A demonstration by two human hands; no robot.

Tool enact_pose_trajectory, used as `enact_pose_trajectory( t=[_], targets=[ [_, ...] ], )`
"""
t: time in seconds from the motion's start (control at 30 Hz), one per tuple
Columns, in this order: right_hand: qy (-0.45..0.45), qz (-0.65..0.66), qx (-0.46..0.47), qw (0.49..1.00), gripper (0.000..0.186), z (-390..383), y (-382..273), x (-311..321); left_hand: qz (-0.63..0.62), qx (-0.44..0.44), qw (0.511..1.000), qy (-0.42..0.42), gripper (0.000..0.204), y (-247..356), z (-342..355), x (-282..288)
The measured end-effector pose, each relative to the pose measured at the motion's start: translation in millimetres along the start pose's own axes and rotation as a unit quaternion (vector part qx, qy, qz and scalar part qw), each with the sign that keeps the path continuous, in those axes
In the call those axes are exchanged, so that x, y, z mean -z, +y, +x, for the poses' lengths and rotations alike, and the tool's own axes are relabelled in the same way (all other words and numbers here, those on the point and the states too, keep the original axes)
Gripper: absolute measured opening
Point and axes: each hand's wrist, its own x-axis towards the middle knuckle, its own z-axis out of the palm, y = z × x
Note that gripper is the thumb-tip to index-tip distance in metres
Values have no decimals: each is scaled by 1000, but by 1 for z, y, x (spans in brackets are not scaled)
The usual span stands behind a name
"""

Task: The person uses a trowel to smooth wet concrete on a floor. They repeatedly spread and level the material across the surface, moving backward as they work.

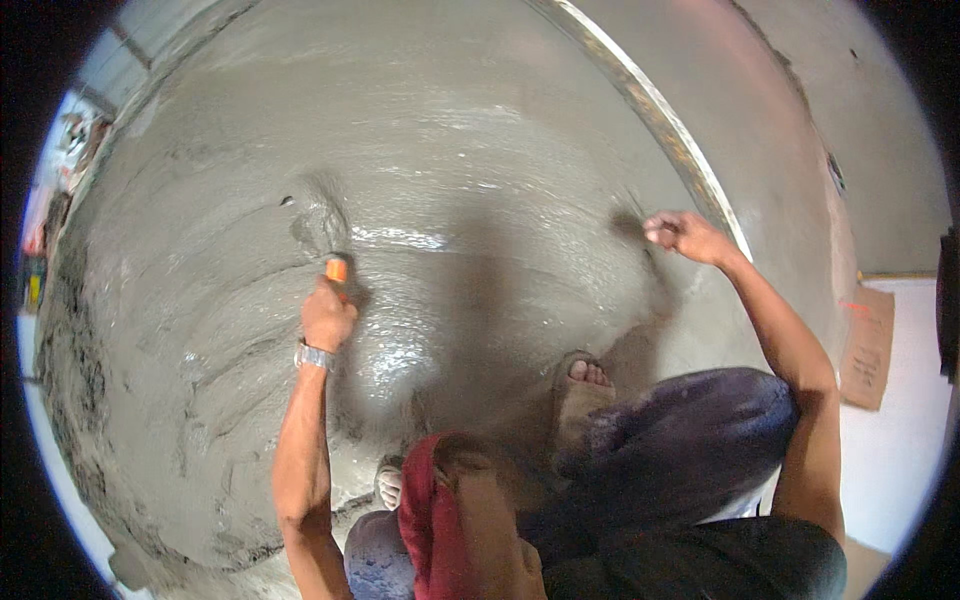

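Note:
Wet grey cement [480, 140] spreads in front of me, shiny and streaked with curved marks. My left hand [328, 315], with a metal watch at the wrist, is closed around the orange handle of a trowel [337, 270]. Its blade cannot be made out clearly against the cement just beyond the handle. Over on the right, my right hand [690, 238] hovers above the surface beside a long straight strip. Its fingers are curled together; whether anything small is between them is hidden.
The long pale strip [650, 90] runs from the top down toward my right forearm. My sandalled foot [585, 385] rests within the cement area. A piece of brown cardboard [867, 350] lies at the right. Rough cement edges [85, 400] and assorted items border the left.

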Motion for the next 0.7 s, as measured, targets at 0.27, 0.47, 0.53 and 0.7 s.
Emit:
enact_pose_trajectory(
  t=[0.27, 0.47, 0.53, 0.7],
  targets=[
    [7, -21, 23, 999, 45, 14, -24, 5, -20, -208, 972, -105, 38, 129, -22, -68],
    [25, -17, 12, 999, 45, 13, -20, 9, 7, -270, 950, -158, 33, 228, -25, -86],
    [36, -20, 11, 999, 45, 14, -27, 12, 11, -285, 944, -164, 33, 235, -23, -83],
    [50, 3, 36, 998, 45, 18, -29, 26, 31, -254, 951, -171, 38, 213, -13, -34]
  ],
)
